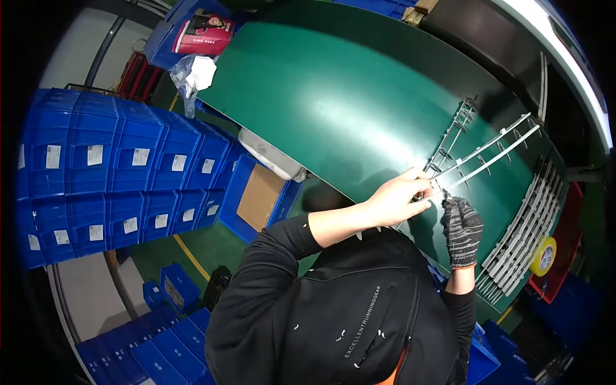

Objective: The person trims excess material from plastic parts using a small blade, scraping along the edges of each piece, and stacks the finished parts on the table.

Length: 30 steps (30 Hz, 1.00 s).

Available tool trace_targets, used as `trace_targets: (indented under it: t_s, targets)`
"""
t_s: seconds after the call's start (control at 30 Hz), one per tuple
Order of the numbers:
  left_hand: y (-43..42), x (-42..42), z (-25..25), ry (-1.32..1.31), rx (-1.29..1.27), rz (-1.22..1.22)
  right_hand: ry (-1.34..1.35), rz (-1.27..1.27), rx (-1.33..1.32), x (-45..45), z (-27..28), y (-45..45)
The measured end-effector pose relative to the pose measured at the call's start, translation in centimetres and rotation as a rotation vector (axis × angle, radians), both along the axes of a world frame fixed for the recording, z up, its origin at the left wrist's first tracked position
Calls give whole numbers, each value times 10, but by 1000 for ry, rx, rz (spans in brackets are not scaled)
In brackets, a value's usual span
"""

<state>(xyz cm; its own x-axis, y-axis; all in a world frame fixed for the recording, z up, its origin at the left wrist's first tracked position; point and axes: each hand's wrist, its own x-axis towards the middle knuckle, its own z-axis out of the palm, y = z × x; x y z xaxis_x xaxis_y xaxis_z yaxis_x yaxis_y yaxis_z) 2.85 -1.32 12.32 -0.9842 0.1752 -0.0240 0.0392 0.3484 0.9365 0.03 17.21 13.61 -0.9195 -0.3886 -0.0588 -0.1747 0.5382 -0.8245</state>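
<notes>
My bare left hand (407,196) is closed, thumb and fingers pinching the near end of a long, pale, ladder-like strip frame (494,151). Two thin rails with small dark loops between them make up this frame, which slants up to the right above the table. A second, darker strip frame (452,138) lies just behind my left hand. Close to the held end is my right hand (463,228), in a grey-and-black knitted glove with an orange cuff. Its fingers are curled together, and whatever they hold is too small to make out.
The green table (308,83) carries a row of similar strips (526,224) at right, beside a yellow tape roll (543,256). Stacked blue bins (122,157) stand at left. A red package (204,35) and a plastic bag (192,76) sit by the table's far left corner.
</notes>
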Motion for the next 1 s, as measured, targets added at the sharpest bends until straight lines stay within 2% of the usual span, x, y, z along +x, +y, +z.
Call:
trace_targets:
  t_s: [0.1, 0.2, 0.27, 0.3, 0.37, 0.47, 0.5, 0.63, 0.67, 0.73, 0.77, 0.8, 0.83, 0.9, 1.0]
  targets:
    - [0, 3, 9, -61, -10, 28, -162, -298, -223, -2, 1, -1]
    - [4, 4, 12, -57, -96, 34, -99, -285, -202, -2, 11, -13]
    - [12, 6, 10, 204, -267, 74, -33, -260, -125, -4, 9, -22]
    - [14, 5, 10, 205, -266, 77, -32, -258, -123, -5, 0, -19]
    - [12, 2, 18, 230, -312, 29, 2, -337, -306, -9, -8, -20]
    - [0, -1, 17, 239, -211, 107, -97, -496, -566, -19, -1, -12]
    - [-9, -2, 18, 226, -156, 145, -253, -589, -712, -21, 8, -7]
    - [-37, -6, 0, -336, 202, -110, -372, -538, -1067, -33, 7, 12]
    - [-34, -3, -3, -300, 319, -49, -261, -655, -956, -30, 21, -3]
    - [-26, 1, -7, -210, 462, 44, -110, -625, -614, -19, 40, -18]
    - [-24, 2, -8, -152, 485, 88, 59, -603, -659, -16, 20, -22]
    - [-22, 2, -3, -187, 531, 114, 56, -436, -582, -7, 14, -20]
    - [-21, 3, 2, -225, 570, 147, -215, -331, -458, -1, 23, -20]
    - [-17, 3, -8, -215, 638, 141, 383, 31, -197, -1, 1, -21]
    - [-15, 3, -12, -249, 684, 195, 320, -25, -126, 2, 4, -25]
